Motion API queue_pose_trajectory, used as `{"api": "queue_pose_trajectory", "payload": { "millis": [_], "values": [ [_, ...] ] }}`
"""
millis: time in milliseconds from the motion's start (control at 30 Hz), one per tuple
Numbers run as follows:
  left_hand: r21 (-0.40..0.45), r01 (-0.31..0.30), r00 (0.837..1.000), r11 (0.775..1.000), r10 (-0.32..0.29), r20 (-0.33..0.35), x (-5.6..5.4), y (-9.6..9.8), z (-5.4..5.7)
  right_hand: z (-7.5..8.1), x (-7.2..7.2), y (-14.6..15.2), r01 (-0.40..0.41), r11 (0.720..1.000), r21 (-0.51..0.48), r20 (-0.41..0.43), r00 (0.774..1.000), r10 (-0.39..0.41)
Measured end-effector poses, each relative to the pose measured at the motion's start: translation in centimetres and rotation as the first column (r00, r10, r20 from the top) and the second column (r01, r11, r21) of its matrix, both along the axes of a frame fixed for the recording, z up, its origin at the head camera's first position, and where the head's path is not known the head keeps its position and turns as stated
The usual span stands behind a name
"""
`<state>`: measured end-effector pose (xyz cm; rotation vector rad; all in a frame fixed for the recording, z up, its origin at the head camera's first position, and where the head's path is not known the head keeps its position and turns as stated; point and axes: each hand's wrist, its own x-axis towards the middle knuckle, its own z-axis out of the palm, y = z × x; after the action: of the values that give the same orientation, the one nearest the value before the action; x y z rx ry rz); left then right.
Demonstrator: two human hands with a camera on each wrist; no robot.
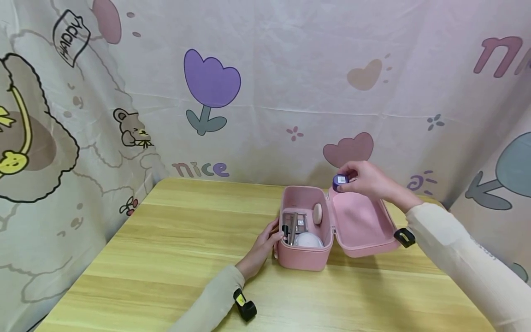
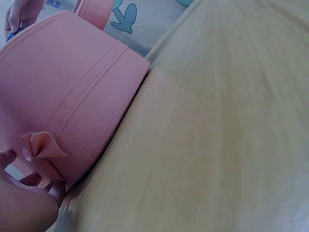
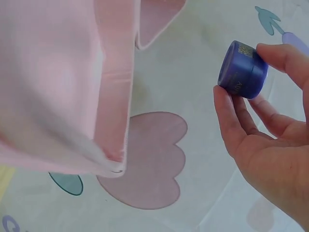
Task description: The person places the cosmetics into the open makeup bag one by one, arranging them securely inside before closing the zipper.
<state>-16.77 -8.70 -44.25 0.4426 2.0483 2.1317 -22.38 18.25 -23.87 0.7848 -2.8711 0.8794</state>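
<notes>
On the wooden table a pink makeup case [image 1: 304, 259] stands with its lid [image 1: 360, 221] folded open to the right. My left hand [image 1: 261, 246] holds the case's left side, near a small bow-shaped tab [image 2: 44, 146]. A small blue cream jar [image 3: 245, 72] is pinched between thumb and fingers of my right hand [image 1: 366, 181], in the air above the lid's far end. Inside the case lie a white round container [image 1: 309, 240], a clear-topped palette [image 1: 300, 222], slim tubes [image 1: 293, 228] and a pale round item [image 1: 317, 214] against the right wall.
The wooden tabletop [image 1: 166, 258] extends left and in front of the case. Behind it hangs a printed cloth [image 1: 274, 92] with flowers and hearts, and another cloth side [image 1: 95, 184] borders the left. Each wrist bears a black band [image 1: 245, 308].
</notes>
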Motion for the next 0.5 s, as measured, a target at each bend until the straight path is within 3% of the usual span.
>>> {"api": "queue_pose_trajectory", "payload": {
  "millis": [500],
  "values": [
    [0.004, 0.006, 1.000, 1.000, -0.006, 0.006, 0.0, 0.0, 0.1, 0.6, -2.3, -1.8, 0.034, 0.991, 0.128, -0.014, 0.999, -0.032]
  ]
}}
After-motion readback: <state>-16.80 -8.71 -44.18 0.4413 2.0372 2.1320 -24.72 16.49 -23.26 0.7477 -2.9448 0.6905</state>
